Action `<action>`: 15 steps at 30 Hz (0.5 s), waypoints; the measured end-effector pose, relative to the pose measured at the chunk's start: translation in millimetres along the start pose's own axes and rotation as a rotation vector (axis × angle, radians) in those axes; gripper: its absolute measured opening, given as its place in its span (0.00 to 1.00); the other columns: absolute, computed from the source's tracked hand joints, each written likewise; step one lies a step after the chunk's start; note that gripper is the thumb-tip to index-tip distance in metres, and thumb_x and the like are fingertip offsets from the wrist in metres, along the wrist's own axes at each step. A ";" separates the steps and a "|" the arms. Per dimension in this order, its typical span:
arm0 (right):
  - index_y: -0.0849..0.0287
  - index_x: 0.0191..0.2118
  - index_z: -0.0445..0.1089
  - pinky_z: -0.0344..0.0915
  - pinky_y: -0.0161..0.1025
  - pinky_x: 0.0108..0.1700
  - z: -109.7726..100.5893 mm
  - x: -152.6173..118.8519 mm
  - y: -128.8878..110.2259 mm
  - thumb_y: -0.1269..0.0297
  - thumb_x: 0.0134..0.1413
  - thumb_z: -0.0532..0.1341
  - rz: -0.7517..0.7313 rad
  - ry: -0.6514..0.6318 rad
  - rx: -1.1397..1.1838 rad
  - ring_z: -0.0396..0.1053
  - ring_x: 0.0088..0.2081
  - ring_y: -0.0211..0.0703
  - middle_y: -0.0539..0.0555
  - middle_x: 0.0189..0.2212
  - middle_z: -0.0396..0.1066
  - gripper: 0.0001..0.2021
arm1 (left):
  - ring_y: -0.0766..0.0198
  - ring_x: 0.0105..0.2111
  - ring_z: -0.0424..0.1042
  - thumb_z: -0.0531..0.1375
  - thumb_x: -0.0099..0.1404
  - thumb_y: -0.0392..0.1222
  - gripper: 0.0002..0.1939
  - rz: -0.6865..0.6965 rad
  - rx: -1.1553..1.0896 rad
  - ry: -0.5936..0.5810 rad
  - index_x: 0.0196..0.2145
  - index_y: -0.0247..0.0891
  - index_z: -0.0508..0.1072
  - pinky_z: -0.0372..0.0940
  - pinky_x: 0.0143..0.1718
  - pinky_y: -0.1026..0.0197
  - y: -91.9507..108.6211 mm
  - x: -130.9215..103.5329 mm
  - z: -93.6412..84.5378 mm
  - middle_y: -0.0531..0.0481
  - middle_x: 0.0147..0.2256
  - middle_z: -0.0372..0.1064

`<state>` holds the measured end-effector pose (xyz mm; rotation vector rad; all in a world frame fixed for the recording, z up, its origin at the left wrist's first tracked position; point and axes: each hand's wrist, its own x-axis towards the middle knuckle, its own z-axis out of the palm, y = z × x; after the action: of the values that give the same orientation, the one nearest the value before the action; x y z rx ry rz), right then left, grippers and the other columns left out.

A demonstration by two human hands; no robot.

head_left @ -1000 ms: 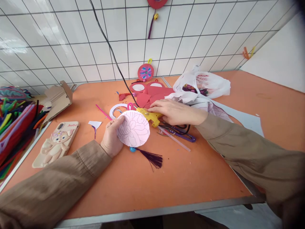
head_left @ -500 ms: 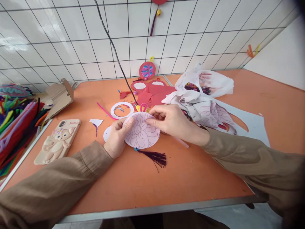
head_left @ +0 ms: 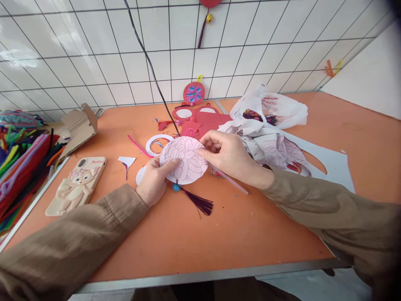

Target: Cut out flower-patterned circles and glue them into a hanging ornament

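Note:
A round paper disc (head_left: 187,161) with a flower drawn in line is held up over the table. My left hand (head_left: 156,175) grips its left side, thumb on the face and fingers behind. At the right edge, my right hand (head_left: 224,155) pinches the disc with thumb and fingertips. Below the disc hangs a dark purple tassel (head_left: 199,201) with a blue bead (head_left: 176,187). A pink loop (head_left: 189,133) shows above the top edge. Under my right hand lies a glue stick (head_left: 232,183), translucent and thin.
Behind my hands lie a white paper ring (head_left: 150,144), red paper pieces (head_left: 213,120) and crumpled paper scraps (head_left: 272,144). A phone (head_left: 77,184) rests at left near coloured pipe cleaners (head_left: 25,171) and cardboard (head_left: 79,125). A black cable (head_left: 150,67) hangs down to the table's middle.
Both hands have raised and tilted the disc slightly, moving it a little left. The tassel swung along, and its blue bead now shows fully.

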<state>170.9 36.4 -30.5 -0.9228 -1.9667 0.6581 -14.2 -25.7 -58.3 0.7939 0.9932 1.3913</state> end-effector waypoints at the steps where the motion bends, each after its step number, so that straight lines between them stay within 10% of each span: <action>1: 0.55 0.27 0.65 0.62 0.39 0.28 0.0 -0.4 -0.7 0.66 0.50 0.66 -0.011 0.001 -0.018 0.64 0.25 0.38 0.48 0.23 0.69 0.08 | 0.48 0.35 0.81 0.74 0.47 0.43 0.14 -0.009 -0.010 0.004 0.30 0.33 0.80 0.75 0.36 0.52 0.6 0.2 0.2 0.40 0.31 0.80; 15: 0.56 0.24 0.64 0.58 0.37 0.26 1.8 -0.5 1.9 0.67 0.51 0.65 -0.011 -0.059 0.001 0.62 0.24 0.37 0.47 0.20 0.66 0.10 | 0.43 0.44 0.80 0.73 0.50 0.47 0.15 -0.041 -0.055 -0.033 0.32 0.35 0.79 0.76 0.40 0.51 -1.1 2.7 -2.3 0.37 0.35 0.81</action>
<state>170.2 36.9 -33.0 -0.9006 -2.0223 0.6871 -16.0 -23.3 -60.5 0.7495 0.9375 1.3604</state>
